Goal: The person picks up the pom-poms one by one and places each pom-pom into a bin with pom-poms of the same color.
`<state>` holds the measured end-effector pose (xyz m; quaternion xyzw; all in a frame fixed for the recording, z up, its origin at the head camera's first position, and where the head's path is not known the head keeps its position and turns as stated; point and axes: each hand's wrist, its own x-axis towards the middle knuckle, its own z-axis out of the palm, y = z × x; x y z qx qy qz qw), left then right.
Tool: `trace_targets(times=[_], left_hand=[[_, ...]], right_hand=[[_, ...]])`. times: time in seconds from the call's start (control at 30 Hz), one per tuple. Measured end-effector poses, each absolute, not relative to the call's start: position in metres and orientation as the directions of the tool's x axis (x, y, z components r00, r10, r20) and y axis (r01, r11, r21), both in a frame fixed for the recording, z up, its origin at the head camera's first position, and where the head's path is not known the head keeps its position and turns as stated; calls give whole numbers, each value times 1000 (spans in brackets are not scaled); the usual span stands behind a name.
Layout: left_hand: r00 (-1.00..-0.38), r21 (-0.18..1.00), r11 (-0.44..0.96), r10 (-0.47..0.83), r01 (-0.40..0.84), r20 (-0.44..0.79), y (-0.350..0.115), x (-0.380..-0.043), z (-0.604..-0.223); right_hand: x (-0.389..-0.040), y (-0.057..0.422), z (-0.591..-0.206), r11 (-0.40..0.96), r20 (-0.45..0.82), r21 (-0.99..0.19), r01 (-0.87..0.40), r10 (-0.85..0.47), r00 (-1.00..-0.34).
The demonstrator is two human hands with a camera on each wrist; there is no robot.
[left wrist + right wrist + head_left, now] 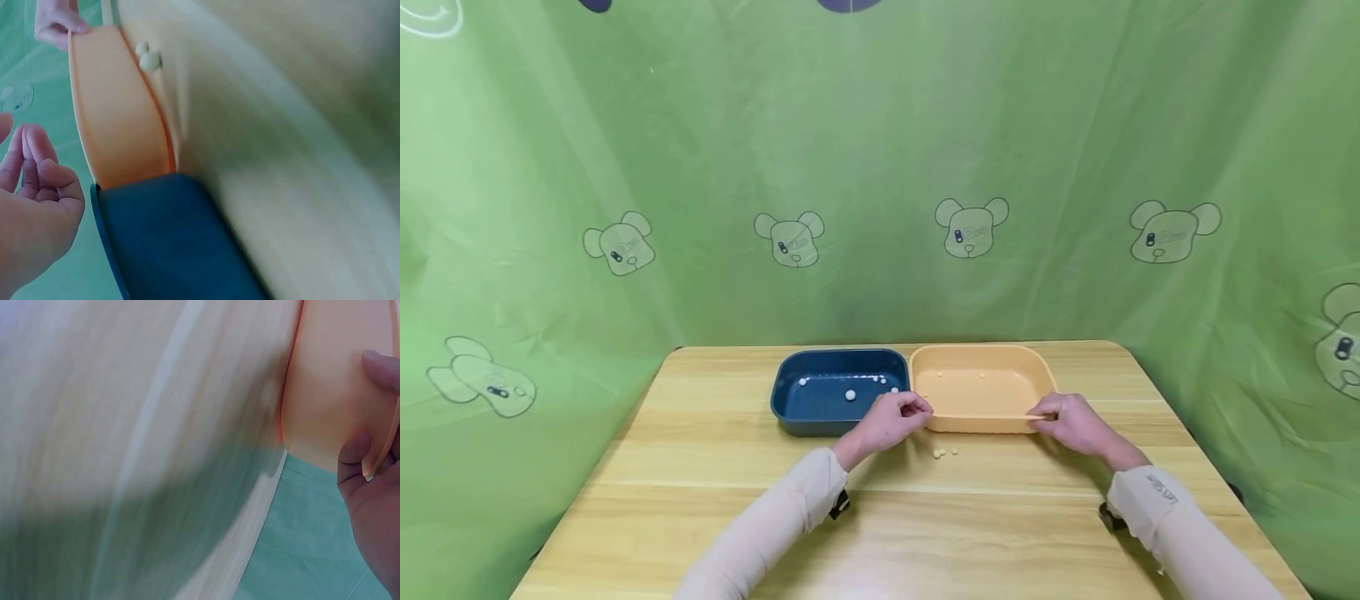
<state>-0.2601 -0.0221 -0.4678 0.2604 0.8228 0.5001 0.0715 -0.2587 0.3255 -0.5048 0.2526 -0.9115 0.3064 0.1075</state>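
My right hand (1073,423) grips the near right corner of the orange tray (981,423), its thumb (382,372) pressed to the outer wall. My left hand (891,419) is at the tray's near left corner, beside the dark blue tray (820,427). In the left wrist view its fingers (39,142) are bent and look apart from the rim; whether they pinch anything is hidden. Several white balls lie in the blue tray, among them a larger ball (850,395). A few small pale beads (982,375) sit in the orange tray.
Pale yellow beads (937,454) lie on the wooden table (970,533) just in front of the orange tray. The two trays stand side by side near the table's back edge. A green curtain (880,292) with bear drawings hangs behind and at both sides.
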Motion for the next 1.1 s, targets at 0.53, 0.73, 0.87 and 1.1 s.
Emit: trace_targets(times=[0.53,0.73,0.87,1.1], left_hand=[[-857,807,495,515,322,26,-21,-242,-498],[-859,779,532,512,331,15,-19,-241,-505],[-862,778,540,506,321,4,-16,-243,-511],[-867,774,549,498,315,0,-12,-246,-518]], right_hand=[[-260,324,-507,657,399,-504,-560,-398,-826],[-260,324,-508,652,413,-500,-569,-398,-819],[-261,324,-509,656,408,-502,-564,-396,-823],[-261,325,-508,660,390,-514,-548,-389,-835]])
